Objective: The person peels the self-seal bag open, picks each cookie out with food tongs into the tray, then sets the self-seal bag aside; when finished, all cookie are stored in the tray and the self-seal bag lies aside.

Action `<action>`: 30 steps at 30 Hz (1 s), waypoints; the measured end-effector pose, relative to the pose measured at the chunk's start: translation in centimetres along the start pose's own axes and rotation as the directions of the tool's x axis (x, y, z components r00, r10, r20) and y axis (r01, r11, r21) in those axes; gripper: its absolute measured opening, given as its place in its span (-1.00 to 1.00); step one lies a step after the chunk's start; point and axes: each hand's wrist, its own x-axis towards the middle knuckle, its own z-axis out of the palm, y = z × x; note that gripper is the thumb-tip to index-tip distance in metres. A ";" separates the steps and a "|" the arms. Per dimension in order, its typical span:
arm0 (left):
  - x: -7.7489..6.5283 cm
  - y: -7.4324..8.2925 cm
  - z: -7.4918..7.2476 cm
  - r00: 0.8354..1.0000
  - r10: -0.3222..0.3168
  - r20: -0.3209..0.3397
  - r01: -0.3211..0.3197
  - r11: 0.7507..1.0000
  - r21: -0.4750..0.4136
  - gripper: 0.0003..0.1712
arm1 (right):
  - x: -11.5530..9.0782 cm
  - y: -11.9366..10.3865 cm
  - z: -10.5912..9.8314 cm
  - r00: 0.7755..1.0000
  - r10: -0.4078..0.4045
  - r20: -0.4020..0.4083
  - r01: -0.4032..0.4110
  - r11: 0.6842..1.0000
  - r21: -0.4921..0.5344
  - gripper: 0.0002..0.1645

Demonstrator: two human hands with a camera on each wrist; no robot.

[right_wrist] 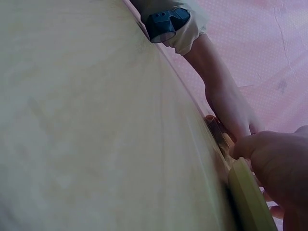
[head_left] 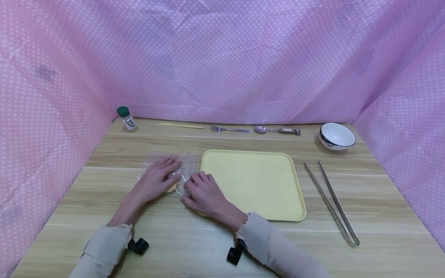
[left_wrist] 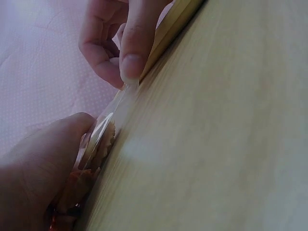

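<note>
A clear plastic bag (head_left: pixel 189 161) lies flat on the wooden table, left of the yellow tray. Inside it are a tan, wavy-edged food piece (left_wrist: pixel 109 139) and something orange-red (left_wrist: pixel 77 187), whose kinds I cannot make out. My left hand (head_left: pixel 158 178) rests on top of the bag with fingers extended, covering much of what it holds. At the bag's right edge, my right hand (head_left: pixel 206 197) pinches the plastic between thumb and fingers, as the left wrist view shows. The right forearm passes over the near left corner of the tray (head_left: pixel 257 185).
Along the back stand a green-capped shaker (head_left: pixel 128 120), a yellowish knife (head_left: pixel 180 125), a fork (head_left: pixel 231 130) and a spoon (head_left: pixel 276 130). A white bowl (head_left: pixel 337 136) is at the back right. Metal tongs (head_left: pixel 333 204) lie right of the tray. Pink dotted cloth (head_left: pixel 222 61) surrounds the table.
</note>
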 end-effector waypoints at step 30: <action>0.0 0.1 -0.1 1.000 -0.017 0.012 0.017 1.000 -0.002 -0.37 | 0.1 -0.1 -0.2 0.998 0.021 -0.052 -0.021 1.000 0.003 -0.86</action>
